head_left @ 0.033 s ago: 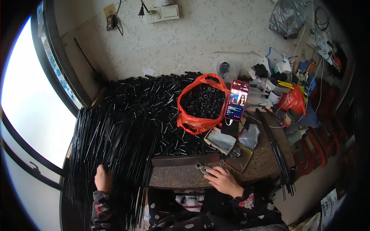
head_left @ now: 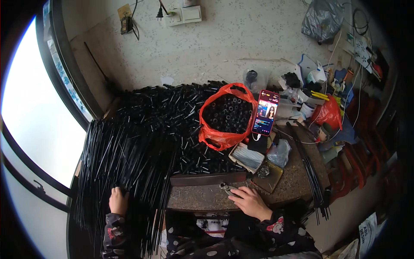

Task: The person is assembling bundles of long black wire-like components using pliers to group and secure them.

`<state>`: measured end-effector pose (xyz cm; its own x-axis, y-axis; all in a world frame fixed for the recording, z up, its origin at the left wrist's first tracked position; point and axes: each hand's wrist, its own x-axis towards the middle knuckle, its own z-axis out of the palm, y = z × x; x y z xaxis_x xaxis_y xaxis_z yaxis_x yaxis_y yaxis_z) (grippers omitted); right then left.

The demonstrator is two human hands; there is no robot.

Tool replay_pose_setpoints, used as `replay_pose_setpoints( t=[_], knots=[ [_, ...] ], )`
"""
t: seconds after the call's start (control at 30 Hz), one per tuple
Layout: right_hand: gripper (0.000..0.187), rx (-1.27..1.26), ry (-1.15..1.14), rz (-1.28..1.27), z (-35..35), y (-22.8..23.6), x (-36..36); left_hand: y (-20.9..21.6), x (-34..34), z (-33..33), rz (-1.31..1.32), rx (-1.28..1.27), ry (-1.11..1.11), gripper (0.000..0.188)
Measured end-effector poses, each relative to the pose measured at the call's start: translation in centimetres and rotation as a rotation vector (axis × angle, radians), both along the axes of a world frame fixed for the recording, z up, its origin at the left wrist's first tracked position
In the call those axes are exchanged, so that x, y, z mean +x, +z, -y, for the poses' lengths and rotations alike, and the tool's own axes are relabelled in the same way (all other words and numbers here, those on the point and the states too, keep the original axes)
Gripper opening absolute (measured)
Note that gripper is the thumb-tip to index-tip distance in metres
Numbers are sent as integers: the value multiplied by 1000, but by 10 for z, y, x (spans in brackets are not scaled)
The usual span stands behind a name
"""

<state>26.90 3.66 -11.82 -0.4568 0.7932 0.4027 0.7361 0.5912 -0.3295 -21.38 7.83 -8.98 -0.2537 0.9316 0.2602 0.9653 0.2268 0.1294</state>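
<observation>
My left hand [head_left: 117, 202] rests low on a thick spread of thin black rods [head_left: 101, 159]. Its fingers curl down around some of them, though the fingertips are partly hidden. At the front edge of the worktable, my right hand [head_left: 251, 203] is closed on a pair of metal pliers [head_left: 225, 188], whose jaws point left and away from me. Just beyond the pliers runs a dark, low strip [head_left: 207, 179], and behind it lies a heap of short black tubular pieces [head_left: 159, 103].
A red plastic bag [head_left: 228, 140] full of black tube pieces stands mid-table. Beside it leans a lit phone [head_left: 265, 113] on a white cable. A box of thin pale sticks [head_left: 246, 156], a clear bag [head_left: 279, 153] and a bundle of black rods [head_left: 312, 181] lie rightward. A window [head_left: 39, 99] borders the left.
My left hand has shifted slightly to the right over the rods. My right hand and the pliers look the same.
</observation>
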Motion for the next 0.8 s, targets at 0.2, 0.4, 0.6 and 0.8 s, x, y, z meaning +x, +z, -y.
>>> replay_pose_setpoints(
  t=[0.2,0.4,0.6,0.8],
  knots=[
    [24,-4,32,-30,-1,-10,0,0,-20,11,-133,231,-54,21],
    [19,-24,-64,-131,8,-8,9,16,-34,7,76,82,-35,27],
    [22,-61,-74,-115,9,-11,7,117,-17,-1,172,318,-17,41],
    [20,-44,-69,-122,8,-17,10,192,42,-39,786,470,-394,40]
  ],
)
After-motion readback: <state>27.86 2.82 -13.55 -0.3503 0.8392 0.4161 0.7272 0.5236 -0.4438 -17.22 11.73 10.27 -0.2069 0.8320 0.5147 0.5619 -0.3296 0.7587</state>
